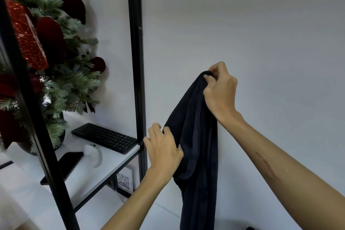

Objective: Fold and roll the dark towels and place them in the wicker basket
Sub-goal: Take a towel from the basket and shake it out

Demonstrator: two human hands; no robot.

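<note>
The right hand [220, 89] pinches the dark towel [196, 145] high; the left hand [162, 149] grips its side. The hanging, bunched cloth may slip or fold unevenly.

bare arms, no sleeves in view

both forearms are uncovered to the frame's edge; left hand [164, 150] and right hand [220, 89] wear no gloves, rings or watch. a long raised scar runs along the right forearm [267, 166].

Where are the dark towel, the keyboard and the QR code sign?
dark towel [197, 136]: head view, middle of the hanging cloth.
keyboard [105, 137]: head view, centre of its keys, on the white shelf.
QR code sign [123, 181]: head view, on the printed code, below the shelf.
</note>
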